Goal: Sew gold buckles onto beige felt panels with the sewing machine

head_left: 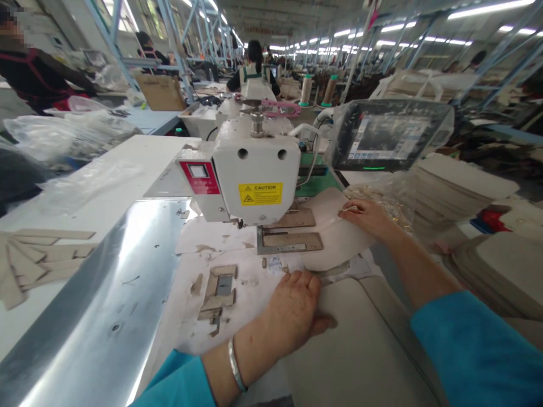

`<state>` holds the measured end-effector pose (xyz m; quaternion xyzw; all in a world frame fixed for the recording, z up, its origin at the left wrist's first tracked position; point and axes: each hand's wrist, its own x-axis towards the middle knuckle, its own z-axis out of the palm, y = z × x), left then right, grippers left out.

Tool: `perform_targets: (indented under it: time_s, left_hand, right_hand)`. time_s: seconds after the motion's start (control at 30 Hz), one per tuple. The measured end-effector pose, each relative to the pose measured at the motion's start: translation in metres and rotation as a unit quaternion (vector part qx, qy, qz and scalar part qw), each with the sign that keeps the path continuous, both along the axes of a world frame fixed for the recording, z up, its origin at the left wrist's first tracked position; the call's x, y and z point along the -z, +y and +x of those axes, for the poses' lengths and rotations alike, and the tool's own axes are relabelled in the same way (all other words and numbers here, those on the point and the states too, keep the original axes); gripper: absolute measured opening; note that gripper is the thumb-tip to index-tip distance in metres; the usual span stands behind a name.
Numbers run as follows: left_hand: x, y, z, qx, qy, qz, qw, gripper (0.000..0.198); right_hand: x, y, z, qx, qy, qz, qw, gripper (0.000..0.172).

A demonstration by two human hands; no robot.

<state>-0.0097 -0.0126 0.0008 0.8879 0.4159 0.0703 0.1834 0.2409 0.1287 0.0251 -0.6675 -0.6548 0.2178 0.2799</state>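
The open right hand point(368, 219) presses a pale rounded fabric panel point(335, 237) flat against the brown template plate point(292, 241) under the white sewing machine point(254, 175); the open left hand point(292, 311) steadies a beige padded panel point(360, 345), gripping nothing.

Bright ceiling strip lights point(491, 8), hard glare on steel panel point(127, 265), edges warped
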Motion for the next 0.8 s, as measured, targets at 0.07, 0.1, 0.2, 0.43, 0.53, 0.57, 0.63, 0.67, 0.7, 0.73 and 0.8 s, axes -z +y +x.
perform_targets:
  time_s: [0.07, 0.1, 0.2, 0.43, 0.53, 0.57, 0.63, 0.67, 0.7, 0.73, 0.8]
  left_hand:
    - [-0.001, 0.001, 0.0, -0.001, 0.003, -0.009, 1.0, 0.05]
    - [-0.002, 0.001, 0.001, -0.002, 0.004, -0.014, 1.0, 0.049]
    - [-0.003, 0.001, 0.001, -0.004, 0.004, -0.023, 1.0, 0.047]
    - [-0.002, 0.002, 0.002, -0.005, 0.0, -0.009, 1.0, 0.044]
    - [0.0, 0.002, 0.002, 0.0, -0.001, 0.003, 1.0, 0.041]
    - [0.002, 0.002, 0.002, 0.004, -0.004, 0.012, 1.0, 0.039]
    - [0.009, 0.003, 0.0, 0.011, -0.015, 0.04, 0.999, 0.036]
    - [0.013, 0.004, -0.001, 0.014, -0.023, 0.058, 0.998, 0.036]
    - [0.018, 0.005, -0.002, 0.018, -0.034, 0.078, 0.996, 0.036]
    - [0.022, 0.007, -0.002, 0.022, -0.045, 0.096, 0.994, 0.037]
    - [0.029, 0.01, -0.004, 0.032, -0.065, 0.124, 0.99, 0.038]
  right_hand:
    - [-0.002, -0.006, 0.008, -0.008, 0.08, -0.033, 0.996, 0.022]
    - [-0.002, -0.01, 0.011, -0.015, 0.12, -0.048, 0.992, 0.024]
    - [0.0, -0.022, 0.02, -0.024, 0.195, -0.066, 0.978, 0.028]
    - [-0.008, -0.052, 0.044, -0.01, 0.224, -0.05, 0.973, 0.032]
    - [-0.009, -0.072, 0.057, 0.025, 0.215, -0.045, 0.975, 0.032]
    - [-0.006, -0.082, 0.062, 0.044, 0.209, -0.038, 0.976, 0.031]
    - [0.003, -0.104, 0.071, 0.097, 0.186, -0.036, 0.977, 0.03]
    - [0.009, -0.118, 0.076, 0.129, 0.174, -0.045, 0.975, 0.03]
    - [0.015, -0.133, 0.082, 0.163, 0.166, -0.058, 0.971, 0.03]
    - [0.022, -0.15, 0.087, 0.194, 0.164, -0.073, 0.964, 0.031]
    - [0.031, -0.19, 0.101, 0.242, 0.184, -0.092, 0.948, 0.033]
